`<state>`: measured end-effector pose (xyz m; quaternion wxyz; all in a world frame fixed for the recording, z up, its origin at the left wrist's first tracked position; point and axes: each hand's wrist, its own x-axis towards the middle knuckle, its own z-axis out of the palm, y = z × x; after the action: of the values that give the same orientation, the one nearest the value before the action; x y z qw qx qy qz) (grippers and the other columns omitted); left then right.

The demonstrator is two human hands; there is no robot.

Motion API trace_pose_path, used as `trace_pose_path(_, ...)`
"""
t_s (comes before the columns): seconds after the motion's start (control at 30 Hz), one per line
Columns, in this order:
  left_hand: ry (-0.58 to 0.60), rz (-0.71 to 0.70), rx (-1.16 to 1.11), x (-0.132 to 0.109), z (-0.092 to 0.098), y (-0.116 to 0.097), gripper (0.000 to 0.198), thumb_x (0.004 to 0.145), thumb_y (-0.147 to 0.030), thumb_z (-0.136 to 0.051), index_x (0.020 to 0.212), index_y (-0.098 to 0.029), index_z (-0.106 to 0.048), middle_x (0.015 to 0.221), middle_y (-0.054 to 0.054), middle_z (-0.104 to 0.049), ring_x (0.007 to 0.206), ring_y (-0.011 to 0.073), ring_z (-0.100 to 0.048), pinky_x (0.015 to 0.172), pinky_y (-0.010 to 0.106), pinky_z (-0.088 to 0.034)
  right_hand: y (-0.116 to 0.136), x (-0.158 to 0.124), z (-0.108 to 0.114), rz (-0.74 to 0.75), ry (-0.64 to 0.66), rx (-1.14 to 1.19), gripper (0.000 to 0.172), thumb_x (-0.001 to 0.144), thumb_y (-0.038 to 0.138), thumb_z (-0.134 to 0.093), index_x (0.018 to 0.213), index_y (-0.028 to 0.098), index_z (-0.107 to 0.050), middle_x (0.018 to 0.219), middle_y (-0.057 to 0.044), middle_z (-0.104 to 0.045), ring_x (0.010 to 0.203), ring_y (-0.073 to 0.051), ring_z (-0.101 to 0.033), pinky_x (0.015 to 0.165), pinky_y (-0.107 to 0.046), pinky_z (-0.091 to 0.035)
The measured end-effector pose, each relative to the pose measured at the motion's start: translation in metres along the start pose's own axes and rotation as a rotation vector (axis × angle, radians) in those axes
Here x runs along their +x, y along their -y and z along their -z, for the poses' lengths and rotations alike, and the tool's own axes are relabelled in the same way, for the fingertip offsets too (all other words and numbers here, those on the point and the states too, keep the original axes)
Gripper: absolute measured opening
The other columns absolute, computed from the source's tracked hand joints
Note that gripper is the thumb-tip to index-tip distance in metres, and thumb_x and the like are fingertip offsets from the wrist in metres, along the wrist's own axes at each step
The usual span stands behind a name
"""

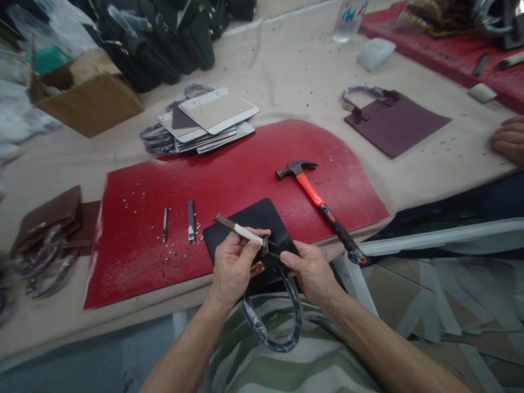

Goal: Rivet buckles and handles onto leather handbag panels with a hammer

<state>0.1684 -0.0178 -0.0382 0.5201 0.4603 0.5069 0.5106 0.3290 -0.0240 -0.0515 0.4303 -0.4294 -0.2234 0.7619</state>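
A black leather bag panel lies at the near edge of the red board, with a plastic-wrapped handle looping down toward my lap. My left hand is closed around a metal hand tool with a white-wrapped shaft, its angled jaw end at the strap tabs. A small gold-coloured metal fitting shows beside my left fingers. My right hand pinches the panel's strap near the handle base, thumb on top. What lies under my fingertips is hidden.
A claw hammer lies to the right, its grip overhanging the board's edge. Two slim metal tools and small bits lie left. Behind are stacked panels, a cardboard box and a maroon panel. Another person's hand rests far right.
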Motion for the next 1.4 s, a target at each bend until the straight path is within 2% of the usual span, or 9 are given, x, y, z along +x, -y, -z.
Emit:
trace_pose_path(0.2,0.031,-0.082,0.209,0.004,-0.003,-0.011,0.015,0.092,-0.024,-0.063,0.104,-0.018,-0.070,0.107,0.008,-0.076,0.093,0.0183,-0.072,0.080,0.025,-0.056,0.005,0.003,-0.003,-0.010,-0.048,-0.049,0.031,0.063,0.039,-0.085,0.082,0.017,-0.073,0.072,-0.001,-0.067,0.064,-0.018,-0.059,0.065,-0.030,-0.049)
trace_pose_path(0.4,0.135,-0.086,0.340,0.033,-0.002,-0.039,0.016,0.086,-0.020,-0.062,0.096,-0.016,-0.073,0.083,0.003,-0.073,0.067,0.0134,-0.064,0.060,0.021,-0.050,0.014,0.016,-0.008,0.069,-0.074,-0.181,0.026,0.064,0.036,-0.079,0.079,0.016,-0.071,0.072,0.000,-0.066,0.068,-0.017,-0.055,0.067,-0.029,-0.044)
trace_pose_path(0.5,0.151,-0.096,0.348,0.046,-0.002,-0.047,0.016,0.085,-0.019,-0.061,0.094,-0.016,-0.072,0.082,0.002,-0.072,0.070,0.0133,-0.064,0.064,0.022,-0.050,0.019,0.025,-0.010,0.124,-0.067,-0.228,0.026,0.066,0.037,-0.075,0.081,0.016,-0.071,0.074,0.000,-0.065,0.071,-0.017,-0.055,0.070,-0.029,-0.044)
trace_pose_path(0.67,0.104,-0.129,0.304,0.053,-0.005,-0.033,0.018,0.086,-0.020,-0.061,0.101,-0.017,-0.072,0.094,0.005,-0.075,0.082,0.0161,-0.069,0.076,0.026,-0.054,0.033,0.036,-0.009,0.082,-0.015,-0.214,0.024,0.062,0.034,-0.074,0.075,0.016,-0.066,0.068,0.001,-0.062,0.067,-0.017,-0.055,0.068,-0.029,-0.044)
trace_pose_path(0.9,0.005,-0.074,0.005,0.047,-0.008,-0.007,0.021,0.089,-0.032,-0.068,0.101,-0.015,-0.065,0.107,0.011,-0.076,0.099,0.0223,-0.073,0.091,0.033,-0.057,0.037,0.039,0.002,0.074,0.054,-0.156,0.025,0.064,0.035,-0.078,0.078,0.017,-0.068,0.071,0.000,-0.065,0.068,-0.018,-0.058,0.074,-0.032,-0.047)
trace_pose_path(1.03,-0.037,-0.066,-0.056,0.042,-0.009,-0.005,0.022,0.091,-0.033,-0.069,0.102,-0.016,-0.063,0.108,0.010,-0.076,0.100,0.0218,-0.073,0.092,0.033,-0.057,0.036,0.039,0.004,0.061,0.114,-0.121,0.028,0.066,0.036,-0.079,0.085,0.017,-0.071,0.074,-0.001,-0.067,0.070,-0.018,-0.060,0.071,-0.030,-0.046)
trace_pose_path(1.2,-0.074,-0.074,-0.108,0.040,-0.010,-0.007,0.022,0.090,-0.034,-0.070,0.100,-0.016,-0.064,0.104,0.009,-0.076,0.099,0.0214,-0.074,0.092,0.033,-0.058,0.033,0.040,0.006,0.093,0.129,-0.148,0.028,0.068,0.039,-0.079,0.086,0.018,-0.073,0.075,0.000,-0.067,0.067,-0.016,-0.057,0.072,-0.030,-0.046)
trace_pose_path(1.4,-0.060,-0.051,-0.176,0.043,-0.008,-0.004,0.018,0.092,-0.032,-0.069,0.100,-0.017,-0.064,0.102,0.007,-0.076,0.096,0.0193,-0.074,0.091,0.031,-0.058,0.028,0.041,0.009,0.103,0.125,-0.143,0.027,0.070,0.039,-0.080,0.087,0.019,-0.073,0.071,0.002,-0.062,0.061,-0.015,-0.050,0.071,-0.031,-0.046)
